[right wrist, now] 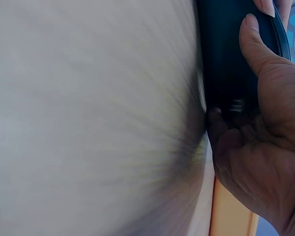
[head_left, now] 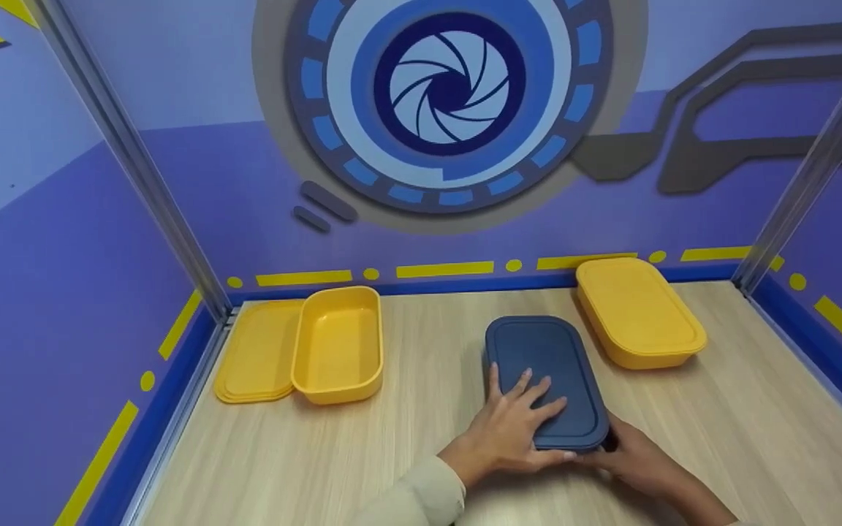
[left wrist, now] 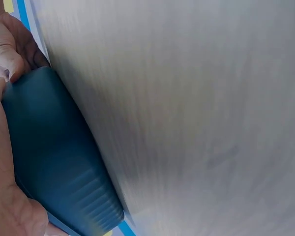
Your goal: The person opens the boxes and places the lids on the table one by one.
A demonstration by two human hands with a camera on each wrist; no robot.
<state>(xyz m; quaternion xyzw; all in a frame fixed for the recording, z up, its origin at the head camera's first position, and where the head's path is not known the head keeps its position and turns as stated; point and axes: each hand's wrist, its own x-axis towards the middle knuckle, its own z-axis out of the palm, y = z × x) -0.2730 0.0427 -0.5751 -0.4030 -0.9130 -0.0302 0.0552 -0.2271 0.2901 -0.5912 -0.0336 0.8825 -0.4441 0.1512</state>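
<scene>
A dark blue food container (head_left: pixel 538 343) with its lid on stands on the table, right of the middle. My left hand (head_left: pixel 510 431) lies across the lid, fingers spread and fairly straight, thumb along the near rim. At the near right corner, my right hand (head_left: pixel 640 456) holds the container. The right wrist view shows that thumb (right wrist: pixel 258 46) against the dark side wall (right wrist: pixel 226 54), with the other fingers bent around the corner and partly in shadow. Ridges mark part of the container's side (left wrist: pixel 91 199) in the left wrist view.
An uncovered yellow container (head_left: pixel 340 351) stands at the left, overlapping a flat yellow lid (head_left: pixel 256 358). Behind and right of the blue one is a lidded yellow container (head_left: pixel 640 310). Printed panels (head_left: pixel 421 248) in metal framing border the wooden table (head_left: pixel 428 365) at the back and sides.
</scene>
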